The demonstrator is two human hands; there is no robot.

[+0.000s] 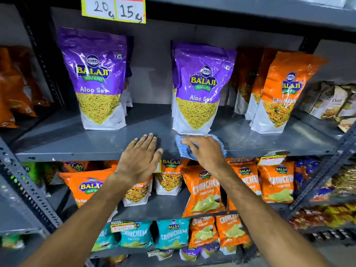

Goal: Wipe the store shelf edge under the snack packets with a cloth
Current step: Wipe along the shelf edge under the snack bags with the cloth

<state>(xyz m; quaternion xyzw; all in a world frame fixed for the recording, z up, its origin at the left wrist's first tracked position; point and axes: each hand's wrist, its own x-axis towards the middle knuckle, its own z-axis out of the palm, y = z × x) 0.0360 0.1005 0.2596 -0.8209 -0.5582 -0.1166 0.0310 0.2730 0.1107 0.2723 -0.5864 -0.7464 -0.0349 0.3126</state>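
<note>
Right hand (207, 151) pressed palm-down on a blue cloth (185, 149), fingers curled over it in a loose grip, cloth bunched beneath and showing at the hand's 9 and 2 o'clock. Cloth lying on the front lip of the grey shelf (77, 143), spilling a little over the edge (269, 152), just at 6 o'clock of the middle purple packet (200, 89) and almost touching its base.

Left hand (141, 158) flat and released, fingers straight and together, thumb out toward 3 o'clock, holding nothing; fingertips resting on or just above the shelf, palm hanging past the edge. Narrow gap between the two hands.

Left purple packet (96, 79) upright at 11 o'clock of the left hand, set back from the edge. Orange packet (279, 93) upright at 2 o'clock of the right hand, leaning slightly, also set back.

Bare shelf strip along the front running toward 9 o'clock from the left hand as far as the perforated post (25, 187), and toward 3 o'clock from the cloth up to the right-hand post (331, 166). Open lane between the two purple packets, straight back at 12 o'clock of the left hand. Yellow price tag (271, 159) hanging on the edge at 3 o'clock of the cloth; another tag (113, 9) on the shelf above. More packets (204, 191) on the shelf below, under both forearms.
</note>
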